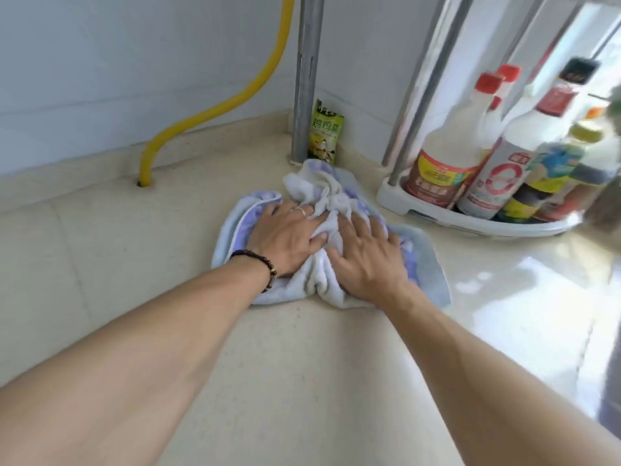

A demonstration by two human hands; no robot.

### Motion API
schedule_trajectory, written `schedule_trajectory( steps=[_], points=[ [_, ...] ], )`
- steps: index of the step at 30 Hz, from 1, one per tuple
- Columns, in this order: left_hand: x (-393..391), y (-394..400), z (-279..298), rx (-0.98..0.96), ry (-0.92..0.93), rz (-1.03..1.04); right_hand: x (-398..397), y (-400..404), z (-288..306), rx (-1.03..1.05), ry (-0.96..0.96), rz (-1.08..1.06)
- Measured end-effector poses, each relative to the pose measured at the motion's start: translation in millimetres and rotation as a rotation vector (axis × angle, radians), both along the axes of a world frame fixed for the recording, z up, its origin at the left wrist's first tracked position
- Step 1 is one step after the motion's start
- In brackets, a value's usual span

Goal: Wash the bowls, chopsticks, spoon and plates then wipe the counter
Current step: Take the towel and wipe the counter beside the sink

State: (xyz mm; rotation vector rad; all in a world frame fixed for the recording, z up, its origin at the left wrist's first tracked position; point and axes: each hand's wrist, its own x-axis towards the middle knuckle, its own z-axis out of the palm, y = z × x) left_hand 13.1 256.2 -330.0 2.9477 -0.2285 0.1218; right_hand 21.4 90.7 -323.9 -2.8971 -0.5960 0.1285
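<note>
At the far corner of the pale speckled stone counter (302, 364), the bunched light-blue and white terry towel (336, 203) lies pinned under both hands: the left hand (285, 237) and right hand (366, 253) press side by side, fingers spread and mostly flat, clutching nothing. To wipe well, I would keep even downward pressure and sweep toward twelve o'clock around the grey metal pipe (307, 75) and green sachet (325, 132), steering short of the white bottle rack (389, 196) at two o'clock.

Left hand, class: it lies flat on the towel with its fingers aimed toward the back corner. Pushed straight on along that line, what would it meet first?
Probably the metal pipe rising from the counter, with the green packet beside it. The left hand presses the towel, whose bunched front edge would arrive first. Depth is uncertain.
</note>
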Motion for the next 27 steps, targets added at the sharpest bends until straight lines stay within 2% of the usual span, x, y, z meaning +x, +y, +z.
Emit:
schedule_trajectory(
  steps=[5, 9, 15, 19, 23, 27],
  points=[
    [-99.4, -74.1, -5.1, 0.086, -0.027, -0.023, -109.7, -72.4, 5.2, -0.004, 0.04, -0.037],
    [-129.9, -141.0, 2.2, 0.062, -0.033, -0.067, -150.4, -137.6, 4.8, -0.044, 0.044, -0.056],
    [-46.6, -234.5, 19.2, 0.035, 0.05, -0.077, -63.9, -226.9, 2.0, -0.05, -0.076, -0.209],
    [2.7, -284.9, 18.1, 0.017, 0.107, -0.017, 6.4, -268.3, 3.0, -0.112, -0.07, -0.315],
    [19.9, -289.6, 13.4, -0.02, 0.073, -0.024, 36.3, -275.5, 4.5, -0.119, -0.049, -0.317],
    [4.8, -258.2, 5.1, -0.009, 0.044, -0.117, 1.4, -245.0, 1.6, -0.075, 0.006, -0.328]
  ],
)
